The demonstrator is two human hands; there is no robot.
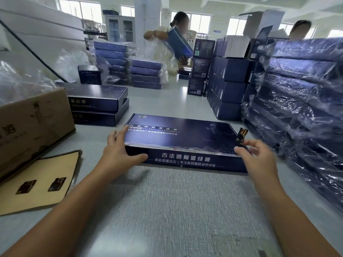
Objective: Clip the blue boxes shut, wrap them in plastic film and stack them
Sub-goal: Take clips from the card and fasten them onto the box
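A flat dark blue box (185, 135) with white lettering lies on the grey table straight ahead of me. My left hand (118, 151) grips its near left corner, fingers on the lid and thumb on the front wall. My right hand (259, 154) is at the near right corner and pinches a small black-and-gold clip (242, 135) that stands up over the lid's right edge. To the right rises a tall stack of film-wrapped boxes (304, 101). Two unwrapped blue boxes (98, 104) lie stacked at the left.
A brown cardboard carton (33, 123) and a tan sheet with two dark clips (39, 184) lie at my left. Stacked blue cartons (228, 86) and wrapped stacks (113, 62) fill the far table. Two people work at the back, one holding a box in plastic film (178, 43).
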